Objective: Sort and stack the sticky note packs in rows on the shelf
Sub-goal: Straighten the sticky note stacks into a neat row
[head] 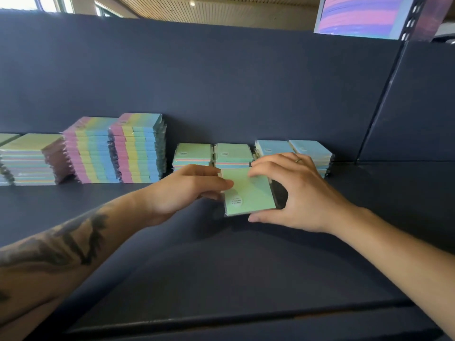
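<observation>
Together, left hand [189,188] and right hand [295,193] grip green pack [248,193].

A green-topped wrapped sticky note pack [248,191] lies tilted above the dark shelf [221,254], just before low green-topped stacks [213,155] along the back.

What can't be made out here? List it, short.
- Print on the round sticker of the green pack: too small, head view.
- Whether more packs lie under the green pack: hidden by the left hand and right hand.
- Front of the blue-topped stacks: behind the right hand.
- Leftmost stack: cut off by the frame's left edge.
</observation>
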The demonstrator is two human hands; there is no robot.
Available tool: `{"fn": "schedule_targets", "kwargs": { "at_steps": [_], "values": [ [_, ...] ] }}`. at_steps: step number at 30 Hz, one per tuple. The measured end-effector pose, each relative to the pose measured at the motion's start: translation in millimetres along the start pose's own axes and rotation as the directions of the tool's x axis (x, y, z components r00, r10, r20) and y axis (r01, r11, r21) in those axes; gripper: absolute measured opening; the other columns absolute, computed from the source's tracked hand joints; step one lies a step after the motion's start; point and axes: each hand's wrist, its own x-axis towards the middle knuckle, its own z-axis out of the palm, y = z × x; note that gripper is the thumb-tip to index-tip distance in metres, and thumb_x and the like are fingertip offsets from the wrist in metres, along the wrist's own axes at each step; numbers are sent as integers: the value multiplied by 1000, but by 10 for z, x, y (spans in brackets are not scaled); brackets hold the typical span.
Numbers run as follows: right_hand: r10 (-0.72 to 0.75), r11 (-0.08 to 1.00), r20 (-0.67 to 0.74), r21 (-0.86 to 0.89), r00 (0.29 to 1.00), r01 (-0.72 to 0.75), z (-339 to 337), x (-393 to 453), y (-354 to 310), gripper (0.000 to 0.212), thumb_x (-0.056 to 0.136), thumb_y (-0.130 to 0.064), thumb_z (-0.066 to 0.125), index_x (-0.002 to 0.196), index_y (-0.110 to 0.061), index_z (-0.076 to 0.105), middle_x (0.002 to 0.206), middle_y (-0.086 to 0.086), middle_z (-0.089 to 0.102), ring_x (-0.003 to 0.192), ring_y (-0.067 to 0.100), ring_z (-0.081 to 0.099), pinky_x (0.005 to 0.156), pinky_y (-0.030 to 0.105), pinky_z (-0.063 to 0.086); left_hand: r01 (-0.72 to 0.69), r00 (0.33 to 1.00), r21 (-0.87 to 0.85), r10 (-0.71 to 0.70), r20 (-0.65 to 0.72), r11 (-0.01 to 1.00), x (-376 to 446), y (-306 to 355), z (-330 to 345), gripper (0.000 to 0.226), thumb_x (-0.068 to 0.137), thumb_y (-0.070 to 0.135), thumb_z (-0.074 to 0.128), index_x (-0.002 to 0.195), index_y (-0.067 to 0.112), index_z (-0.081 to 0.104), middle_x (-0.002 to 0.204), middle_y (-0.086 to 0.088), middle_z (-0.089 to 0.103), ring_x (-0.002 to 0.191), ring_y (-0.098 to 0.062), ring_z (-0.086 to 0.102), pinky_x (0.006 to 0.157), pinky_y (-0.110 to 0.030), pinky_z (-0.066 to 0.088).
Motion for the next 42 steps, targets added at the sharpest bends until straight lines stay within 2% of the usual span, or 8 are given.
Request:
{"fn": "schedule_targets", "kwargs": {
  "at_steps": [2, 5, 8, 11, 17, 29, 37, 42],
  "values": [
    [31, 999, -3, 39, 1000, -31, 14, 131, 31, 70, 66, -76, 75, 124, -40, 57, 132, -21, 55, 129, 11, 47, 112, 29, 21, -2, 998, 94, 8, -61, 996, -66, -97, -90, 32, 90, 26, 71, 112, 2, 74, 111, -9, 75, 103, -9, 66, 99, -26, 47],
    [51, 998, -10, 26, 999, -51, 59, 354, 68, 71, 65, -75, 75, 124, -38, 59, 131, -22, 54, 129, 9, 44, 109, 29, 22, 24, 992, 303, 14, -123, 953, -174, -247, -209, 40, 84, 42, 78, 120, 27, 72, 122, 16, 72, 116, 0, 63, 110, -29, 45],
    [86, 996, 21, -17, 996, -85, 101, 574, 125, 76, 65, -79, 69, 129, -40, 57, 129, -27, 49, 128, 7, 40, 108, 27, 20, -4, 988, 683, 108, -109, 731, -275, -323, -262, 46, 80, 62, 68, 124, 53, 58, 130, 28, 61, 124, 1, 55, 114, -36, 40],
    [106, 991, 48, -88, 993, -101, 141, 747, 220, 76, 70, -79, 67, 134, -40, 56, 136, -21, 52, 132, 11, 41, 110, 32, 20, -6, 993, 836, 104, -61, 548, -312, -365, -235, 61, 81, 74, 49, 138, 52, 49, 133, 26, 54, 126, -3, 46, 118, -47, 29],
    [226, 939, 128, -293, 966, -181, 186, 983, 458, 72, 77, -85, 50, 139, -49, 49, 146, -15, 50, 138, 15, 37, 109, 42, 21, 27, 994, 831, 74, -81, 555, -306, -378, -216, 55, 90, 68, 54, 141, 47, 51, 135, 21, 51, 129, -8, 41, 118, -44, 27],
    [312, 897, 189, -382, 931, -223, 314, 1032, 427, 52, 94, -72, 40, 142, -51, 41, 151, -17, 46, 141, 19, 34, 105, 48, 23, 39, 996, 788, 41, -81, 615, -211, -428, -280, 64, 73, 81, 49, 129, 52, 56, 125, 23, 49, 125, -9, 44, 116, -46, 32],
    [380, 871, 207, -407, 902, -274, 335, 972, 350, 58, 99, -70, 30, 154, -52, 27, 166, -12, 26, 152, 21, 21, 115, 56, 15, 34, 991, 794, 82, -105, 607, -170, -453, -285, 56, 79, 77, 51, 126, 49, 58, 124, 21, 53, 121, -8, 47, 111, -44, 41],
    [384, 865, 190, -417, 903, -280, 322, 943, 335, 61, 98, -72, 30, 154, -52, 21, 164, -8, 29, 149, 23, 25, 114, 56, 17, 43, 991, 805, 76, -109, 591, -187, -452, -261, 59, 78, 79, 48, 127, 48, 59, 125, 18, 55, 121, -9, 49, 110, -43, 41]
  ]
}}
